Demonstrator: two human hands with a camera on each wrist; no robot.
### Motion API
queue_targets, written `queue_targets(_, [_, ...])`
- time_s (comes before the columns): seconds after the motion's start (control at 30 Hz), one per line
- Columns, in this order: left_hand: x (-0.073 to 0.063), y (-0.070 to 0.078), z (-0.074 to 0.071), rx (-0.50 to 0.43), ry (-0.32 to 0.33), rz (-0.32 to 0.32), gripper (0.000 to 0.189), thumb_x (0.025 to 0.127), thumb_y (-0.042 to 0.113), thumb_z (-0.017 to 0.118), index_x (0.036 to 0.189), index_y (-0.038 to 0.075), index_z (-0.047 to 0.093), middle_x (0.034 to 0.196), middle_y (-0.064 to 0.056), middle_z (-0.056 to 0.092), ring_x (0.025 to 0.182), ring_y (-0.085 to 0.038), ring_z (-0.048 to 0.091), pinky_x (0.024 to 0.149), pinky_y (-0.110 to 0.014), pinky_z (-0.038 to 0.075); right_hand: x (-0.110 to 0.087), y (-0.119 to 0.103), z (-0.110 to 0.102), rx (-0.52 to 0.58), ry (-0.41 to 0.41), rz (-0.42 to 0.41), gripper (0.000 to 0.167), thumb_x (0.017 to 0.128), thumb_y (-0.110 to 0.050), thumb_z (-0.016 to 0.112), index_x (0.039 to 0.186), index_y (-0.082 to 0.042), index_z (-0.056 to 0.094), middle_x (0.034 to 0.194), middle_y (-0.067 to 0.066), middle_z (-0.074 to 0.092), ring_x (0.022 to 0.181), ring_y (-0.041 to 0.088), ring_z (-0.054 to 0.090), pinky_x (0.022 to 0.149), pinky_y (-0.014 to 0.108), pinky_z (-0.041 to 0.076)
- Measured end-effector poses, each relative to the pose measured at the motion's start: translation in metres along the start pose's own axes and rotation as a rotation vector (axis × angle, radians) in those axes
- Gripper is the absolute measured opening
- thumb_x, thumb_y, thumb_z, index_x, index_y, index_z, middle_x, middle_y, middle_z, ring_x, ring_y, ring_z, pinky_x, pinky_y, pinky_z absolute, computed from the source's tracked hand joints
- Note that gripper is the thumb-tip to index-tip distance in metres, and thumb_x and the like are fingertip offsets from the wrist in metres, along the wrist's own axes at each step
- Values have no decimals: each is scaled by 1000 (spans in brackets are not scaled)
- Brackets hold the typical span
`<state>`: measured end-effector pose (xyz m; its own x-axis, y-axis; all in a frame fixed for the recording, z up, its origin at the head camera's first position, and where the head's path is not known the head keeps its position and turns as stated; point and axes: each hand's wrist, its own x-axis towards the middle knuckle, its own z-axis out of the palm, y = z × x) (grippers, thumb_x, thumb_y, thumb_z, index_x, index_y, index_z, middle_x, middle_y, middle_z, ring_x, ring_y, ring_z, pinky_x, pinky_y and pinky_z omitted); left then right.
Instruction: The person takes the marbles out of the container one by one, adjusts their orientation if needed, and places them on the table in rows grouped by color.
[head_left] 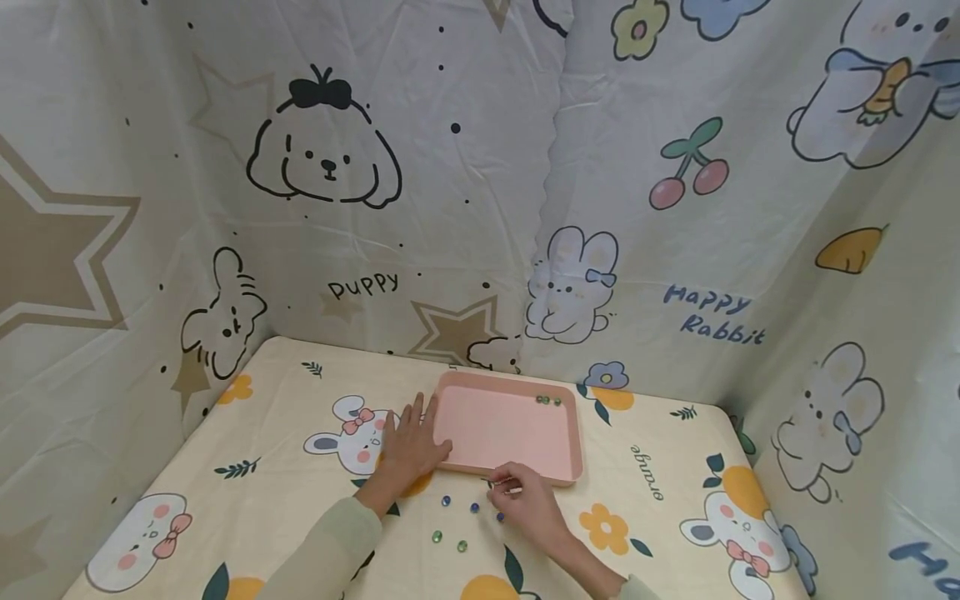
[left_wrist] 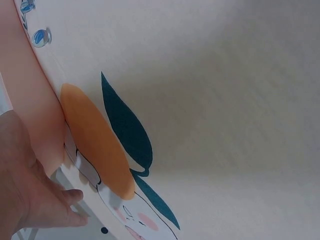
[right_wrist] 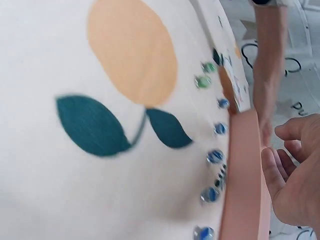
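Note:
A shallow pink tray (head_left: 510, 421) lies on the patterned cloth, with several small green marbles (head_left: 546, 401) in its far right corner. My left hand (head_left: 411, 446) is spread at the tray's left side, its thumb at the near left corner. At the tray's front edge is my right hand (head_left: 528, 504), with fingers loosely bent and a gap between thumb and forefinger; nothing shows there. Blue glass marbles (right_wrist: 215, 156) are lined up along the front wall in the right wrist view. Two green marbles (head_left: 437, 537) lie closer to me.
A cream cloth (head_left: 277, 467) printed with rabbits, oranges and leaves covers the tabletop. Behind it hang pale curtains (head_left: 465, 208) with cartoon drawings, closing off the back and both sides.

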<state>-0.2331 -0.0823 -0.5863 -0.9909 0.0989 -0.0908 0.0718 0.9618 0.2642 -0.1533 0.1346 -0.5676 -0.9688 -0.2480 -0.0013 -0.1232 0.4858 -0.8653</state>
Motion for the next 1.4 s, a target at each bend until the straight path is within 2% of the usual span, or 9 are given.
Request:
queue_targets(0.2, [0, 0, -1, 5, -4, 2, 86, 93, 50, 59, 160, 10, 22, 163, -19, 18, 146, -40, 25, 117, -62, 8, 17, 4, -17, -43, 109, -36, 18, 88, -3, 72, 106, -2, 69, 104, 10, 69, 91, 18, 66, 76, 22, 56])
queue_targets(0.37, [-1, 1, -3, 5, 2, 4, 86, 93, 49, 60, 159, 10, 22, 163, -19, 19, 146, -40, 25, 116, -63, 9, 31, 8, -29, -49, 174, -26, 18, 89, -5, 73, 106, -2, 70, 105, 12, 70, 92, 21, 68, 77, 24, 57])
queue_targets(0.67, [0, 0, -2, 7, 13, 6, 86, 93, 49, 60, 159, 10, 22, 163, -19, 19, 146, -40, 26, 116, -63, 10, 58, 21, -44, -82, 262, 93, 24, 88, -5, 74, 111, -2, 70, 111, 13, 70, 97, 25, 69, 83, 34, 58])
queue_targets(0.8, [-1, 0, -2, -4, 9, 7, 86, 93, 49, 59, 159, 9, 23, 163, -19, 19, 145, -41, 26, 116, -63, 10, 67, 28, -51, -95, 290, 154, 26, 89, -6, 74, 114, -4, 70, 114, 13, 69, 100, 27, 68, 85, 37, 57])
queue_targets(1.13, [-2, 1, -4, -5, 0, 10, 85, 93, 49, 59, 159, 9, 23, 163, -19, 20, 145, -40, 26, 117, -62, 10, 86, 46, -65, -104, 325, 223, 31, 93, -8, 71, 122, -2, 66, 120, 15, 66, 104, 28, 65, 86, 37, 57])
queue_targets(1.4, [0, 2, -2, 18, -3, 1, 85, 93, 50, 58, 160, 10, 21, 164, -18, 18, 146, -39, 26, 117, -62, 9, 101, 55, -73, -104, 362, 193, 32, 92, -8, 70, 123, -2, 64, 118, 17, 66, 105, 31, 66, 83, 40, 58])
